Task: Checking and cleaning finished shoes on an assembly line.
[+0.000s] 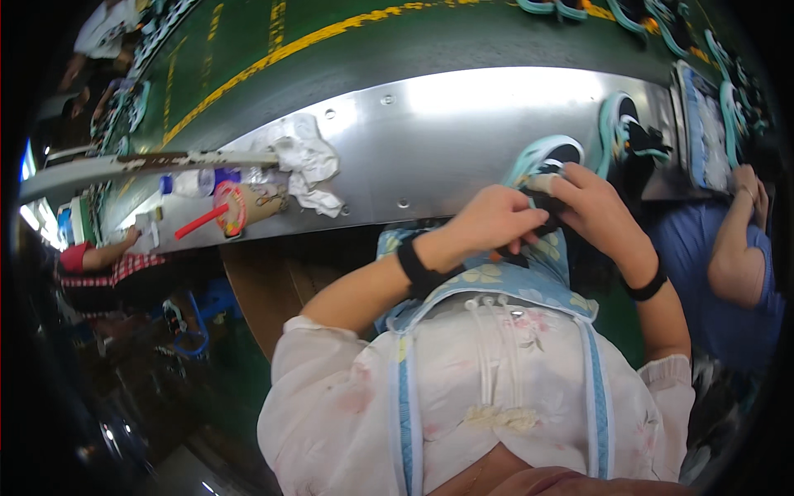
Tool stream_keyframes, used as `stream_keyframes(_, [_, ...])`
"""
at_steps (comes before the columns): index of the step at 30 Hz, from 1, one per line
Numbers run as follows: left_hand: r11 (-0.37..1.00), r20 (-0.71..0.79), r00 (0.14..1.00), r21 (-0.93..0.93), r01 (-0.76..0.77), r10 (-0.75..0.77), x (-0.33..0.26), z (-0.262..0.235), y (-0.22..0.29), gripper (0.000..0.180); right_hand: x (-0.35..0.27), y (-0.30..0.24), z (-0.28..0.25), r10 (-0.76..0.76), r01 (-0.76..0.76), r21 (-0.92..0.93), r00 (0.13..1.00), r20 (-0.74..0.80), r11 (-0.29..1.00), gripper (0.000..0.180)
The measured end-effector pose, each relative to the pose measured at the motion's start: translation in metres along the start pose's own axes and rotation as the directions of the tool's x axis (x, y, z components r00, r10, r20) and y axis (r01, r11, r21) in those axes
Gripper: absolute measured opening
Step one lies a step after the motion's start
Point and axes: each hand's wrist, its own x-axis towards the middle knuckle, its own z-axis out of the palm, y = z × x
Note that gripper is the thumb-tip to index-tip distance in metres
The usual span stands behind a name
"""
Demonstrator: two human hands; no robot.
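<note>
- At the far left, a plastic cup [240, 207] lies on its side on the steel bench [463, 140], with a red straw [198, 221] sticking out toward the left; a blue-capped bottle [192, 183] lies just beyond it.
- Just right of the cup sits a crumpled white rag [308, 161], bunched up on the bench's near half.
- The left hand [492, 221] comes in from the lower middle, a black wristband [413, 266] on its wrist. Its fingers are curled and pressed together, gripping the near side of a shoe [542, 165] – the thumb is tucked under and cannot be made out.
- The shoe is held at the near edge of the bench, right of centre, over a flowered blue apron [496, 281]. It is a sneaker with a teal-and-white sole and a black upper, tipped so the sole edge faces up and away; its lower part is hidden by both hands.
- The right hand [600, 211] closes over the shoe's right side, fingers bent and pinching the black upper, touching the left hand's fingertips.
- Farther right, a second sneaker [628, 132] of the same colours stands on the bench, near but apart from the held one.
- At the right rim – another person's arm [740, 240] in a blue sleeve reaches toward the bench.
</note>
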Motion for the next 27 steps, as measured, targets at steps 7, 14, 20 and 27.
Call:
stream_keyframes(7, [0.974, -0.078, 0.971, 0.001, -0.227, 0.226, 0.015, 0.019, -0.025, 0.021, -0.016, -0.007, 0.000, 0.251, -0.212, 0.293, 0.963, -0.101, 0.932, 0.032])
stream_keyframes(14, [0.986, -0.041, 0.986, 0.028, -0.162, 0.163, 0.009, 0.011, -0.017, 0.021, -0.011, -0.009, -0.007, 0.332, -0.294, 0.475, 0.943, 0.004, 0.830, 0.037])
stream_keyframes(20, [0.996, -0.016, 0.996, -0.023, -0.085, 0.085, 0.013, 0.011, -0.016, 0.023, -0.022, -0.009, 0.021, 0.240, -0.246, 0.014, 0.932, -0.272, 0.969, 0.038])
stream_keyframes(27, [0.996, 0.025, 0.999, -0.083, -0.033, 0.035, 0.016, 0.009, -0.020, 0.020, -0.019, 0.001, 0.019, 0.221, -0.170, 0.220, 0.946, -0.238, 0.961, 0.037])
